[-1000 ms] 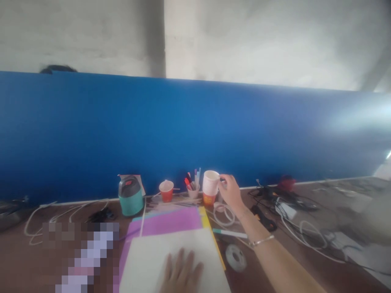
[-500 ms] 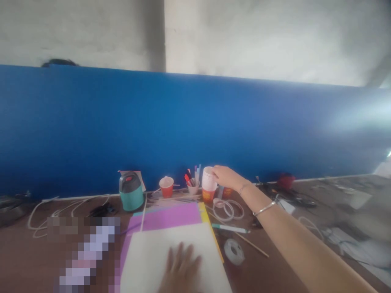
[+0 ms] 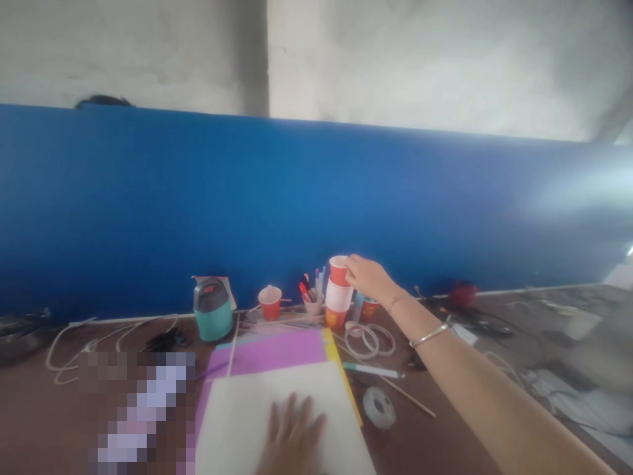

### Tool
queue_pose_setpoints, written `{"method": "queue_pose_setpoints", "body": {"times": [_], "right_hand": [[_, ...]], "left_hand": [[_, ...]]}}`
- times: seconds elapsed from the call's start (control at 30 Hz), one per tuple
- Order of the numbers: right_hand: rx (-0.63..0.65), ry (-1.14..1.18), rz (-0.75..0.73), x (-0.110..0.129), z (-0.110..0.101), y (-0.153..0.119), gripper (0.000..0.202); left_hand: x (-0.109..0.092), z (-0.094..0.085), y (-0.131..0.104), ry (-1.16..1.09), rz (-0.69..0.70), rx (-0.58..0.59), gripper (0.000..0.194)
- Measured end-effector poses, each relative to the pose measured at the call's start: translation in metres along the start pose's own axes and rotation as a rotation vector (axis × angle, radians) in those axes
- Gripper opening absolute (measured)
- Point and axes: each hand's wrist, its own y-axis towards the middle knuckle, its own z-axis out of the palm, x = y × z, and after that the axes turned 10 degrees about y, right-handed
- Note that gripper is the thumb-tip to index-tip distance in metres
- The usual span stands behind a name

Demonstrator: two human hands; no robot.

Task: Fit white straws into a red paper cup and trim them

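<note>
- While the right hand (image 3: 368,277) pinches the rim of a red paper cup (image 3: 339,269), that cup sits lifted partly out of the stack of cups (image 3: 337,303) below it, at the far edge of the desk against the blue partition (image 3: 316,211).
- To do this lift well, I judge the pull should go straight up, with the grip light on the rim, so that the white cups beneath do not rise or tip with it.
- Left of that hand stand a cup of pens (image 3: 312,298), a lone red cup (image 3: 270,303) and a teal container (image 3: 212,309); just under the wrist lie white tape rings (image 3: 368,340).
- Nearer the body, a marker (image 3: 372,370) and a clear tape roll (image 3: 379,407) lie below the right forearm.
- The left hand (image 3: 293,435) lies flat with its fingers spread, pressing a white sheet (image 3: 237,415) that covers purple paper (image 3: 277,353) and yellow paper (image 3: 330,346); it grasps nothing.
- No brand or writing can be read: the orange bottom cup bears a mark too blurred to make out, and a patch left of the left hand is pixelated.
</note>
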Motion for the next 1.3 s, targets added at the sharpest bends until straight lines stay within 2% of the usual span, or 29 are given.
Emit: {"method": "queue_pose_setpoints", "body": {"times": [0.07, 0.13, 0.2, 0.23, 0.3, 0.37, 0.4, 0.43, 0.5, 0.53, 0.6, 0.63, 0.7, 0.8, 0.9, 0.97, 1.1, 1.2, 1.3], "right_hand": [[-0.123, 0.015, 0.000, 0.001, -0.010, -0.001, 0.026], [-0.323, 0.081, -0.056, 0.005, -0.023, -0.007, 0.020], [-0.497, 0.207, -0.162, 0.015, -0.033, -0.019, 0.014], [-0.507, 0.280, -0.213, 0.022, -0.035, -0.027, 0.013], [-0.391, 0.416, -0.278, 0.039, -0.028, -0.049, 0.012], [-0.203, 0.517, -0.320, 0.057, -0.009, -0.073, 0.013], [-0.116, 0.554, -0.334, 0.066, 0.003, -0.084, 0.015], [-0.052, 0.580, -0.337, 0.073, 0.016, -0.094, 0.016], [0.059, 0.634, -0.367, 0.085, 0.040, -0.110, 0.020], [0.081, 0.658, -0.360, 0.088, 0.049, -0.115, 0.020], [0.115, 0.715, -0.361, 0.089, 0.060, -0.121, 0.023], [0.108, 0.749, -0.353, 0.086, 0.062, -0.122, 0.025], [0.041, 0.812, -0.284, 0.074, 0.062, -0.124, 0.033], [-0.096, 0.833, -0.012, 0.046, 0.064, -0.128, 0.033], [0.037, 0.760, 0.192, 0.029, 0.074, -0.139, 0.026], [0.133, 0.718, 0.179, 0.032, 0.081, -0.148, 0.027], [0.207, 0.708, 0.049, 0.063, 0.087, -0.165, 0.029], [0.260, 0.655, -0.057, 0.085, 0.084, -0.173, 0.027], [0.260, 0.594, -0.088, 0.095, 0.082, -0.174, 0.024]], "left_hand": [[0.000, -0.005, 0.000, -0.060, -0.012, 0.063, 0.066], [0.002, -0.012, 0.000, -0.142, -0.019, 0.108, 0.064], [0.005, -0.019, 0.001, -0.248, -0.034, 0.106, 0.064], [0.007, -0.024, 0.002, -0.307, -0.070, 0.079, 0.068], [0.013, -0.036, 0.009, -0.436, -0.233, -0.017, 0.082], [0.020, -0.051, 0.022, -0.596, -0.466, -0.120, 0.095], [0.024, -0.058, 0.030, -0.699, -0.528, -0.149, 0.099], [0.026, -0.063, 0.038, -0.796, -0.546, -0.176, 0.105], [0.030, -0.070, 0.054, -0.985, -0.479, -0.237, 0.117], [0.031, -0.069, 0.060, -1.067, -0.425, -0.258, 0.116], [0.030, -0.063, 0.069, -1.144, -0.354, -0.284, 0.096], [0.029, -0.058, 0.071, -1.146, -0.355, -0.291, 0.083], [0.026, -0.047, 0.073, -1.088, -0.443, -0.327, 0.072], [0.022, -0.033, 0.072, -1.025, -0.585, -0.389, 0.078], [0.016, -0.028, 0.071, -1.122, -0.621, -0.371, 0.074], [0.011, -0.031, 0.070, -1.172, -0.643, -0.326, 0.065], [0.002, -0.042, 0.056, -1.205, -0.641, -0.289, 0.049], [-0.003, -0.048, 0.037, -1.159, -0.642, -0.277, 0.050], [-0.006, -0.052, 0.024, -1.101, -0.705, -0.270, 0.053]]}}
